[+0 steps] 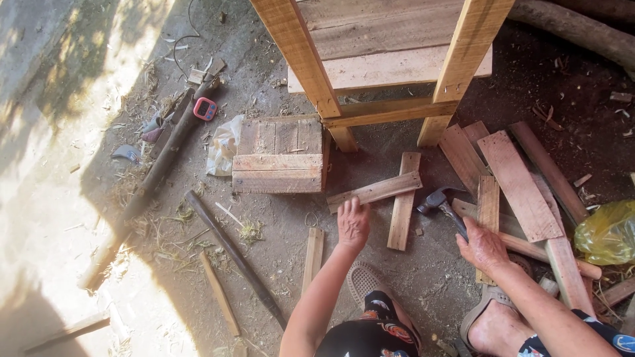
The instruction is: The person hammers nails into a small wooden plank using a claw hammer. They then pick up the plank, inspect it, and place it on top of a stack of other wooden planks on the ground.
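**Slat just ahead of the left hand**

The left hand (352, 223) reaches open-fingered, seemingly touching the short wooden slat (374, 191), whose long axis runs crosswise, tilting up rightward. The right hand (481, 246) grips the hammer (442, 202), farther off.

The hammer (444, 206) handle's lower end is hidden inside the right hand (484, 248), so the grip itself cannot be made out. The wooden frame (370, 59) runs off the top edge, the yellow bag (608, 233) off the right edge. The red device (205, 108) is too small to identify. The left hand (353, 223) covers the floor beneath it.
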